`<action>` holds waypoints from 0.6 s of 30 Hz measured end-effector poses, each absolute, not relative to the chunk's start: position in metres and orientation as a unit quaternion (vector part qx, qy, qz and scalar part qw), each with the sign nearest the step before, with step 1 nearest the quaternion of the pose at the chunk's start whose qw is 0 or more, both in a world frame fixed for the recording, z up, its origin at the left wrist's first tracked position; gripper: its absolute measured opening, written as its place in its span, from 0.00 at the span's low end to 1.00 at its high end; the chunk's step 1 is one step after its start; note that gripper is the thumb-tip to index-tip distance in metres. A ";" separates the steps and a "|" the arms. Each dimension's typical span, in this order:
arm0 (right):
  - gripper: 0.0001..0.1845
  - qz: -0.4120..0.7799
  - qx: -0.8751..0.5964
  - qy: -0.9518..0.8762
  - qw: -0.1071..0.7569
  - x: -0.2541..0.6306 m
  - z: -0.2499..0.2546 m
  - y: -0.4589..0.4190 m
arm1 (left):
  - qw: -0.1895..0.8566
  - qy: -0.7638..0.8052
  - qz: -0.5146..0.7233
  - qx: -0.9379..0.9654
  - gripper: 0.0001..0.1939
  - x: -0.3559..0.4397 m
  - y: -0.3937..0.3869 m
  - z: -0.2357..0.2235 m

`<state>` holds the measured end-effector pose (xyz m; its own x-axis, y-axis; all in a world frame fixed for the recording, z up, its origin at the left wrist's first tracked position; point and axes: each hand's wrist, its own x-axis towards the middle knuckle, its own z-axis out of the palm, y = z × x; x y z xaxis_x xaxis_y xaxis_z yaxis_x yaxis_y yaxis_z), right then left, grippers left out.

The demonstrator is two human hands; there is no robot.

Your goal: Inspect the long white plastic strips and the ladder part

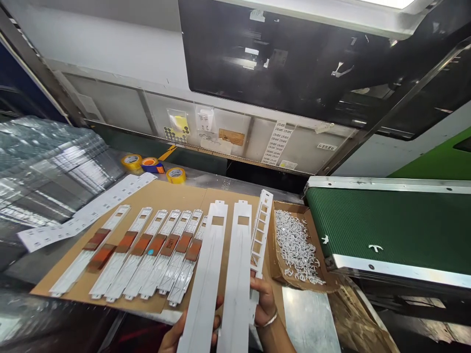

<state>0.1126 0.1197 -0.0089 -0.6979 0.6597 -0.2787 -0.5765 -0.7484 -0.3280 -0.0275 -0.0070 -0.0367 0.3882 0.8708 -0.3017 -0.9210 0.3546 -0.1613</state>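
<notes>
Two bare hands work at bottom centre of the frame: the left hand grips two long flat white plastic strips, the right hand clasps a white ladder-shaped plastic frame, just beside a brown cardboard tray of small white plastic clips.

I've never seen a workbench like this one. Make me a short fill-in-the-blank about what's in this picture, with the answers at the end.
The left hand and right hand hold long white ____.
A ____ circles the right wrist.
Small white clips fill a ____ box.
The conveyor belt beside that box is ____.

Answers: strips; bracelet; cardboard; green.
</notes>
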 end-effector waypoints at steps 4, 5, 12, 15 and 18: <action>0.12 0.927 -0.202 -0.101 0.299 0.113 -0.009 0.120 | 0.817 0.085 0.548 -0.157 0.26 -0.026 -0.006 -0.038; 0.13 0.931 -0.205 -0.096 0.287 0.113 -0.010 0.120 | 0.813 0.090 0.553 -0.158 0.26 -0.026 -0.006 -0.039; 0.12 0.926 -0.218 -0.088 0.294 0.116 -0.022 0.121 | 0.816 0.104 0.547 -0.157 0.25 -0.026 -0.004 -0.047; 0.11 0.925 -0.220 -0.085 0.298 0.116 -0.024 0.121 | 0.816 0.099 0.549 -0.153 0.25 -0.028 -0.003 -0.047; 0.09 0.920 -0.221 -0.086 0.313 0.116 -0.024 0.122 | 0.820 0.089 0.544 -0.153 0.25 -0.028 -0.001 -0.045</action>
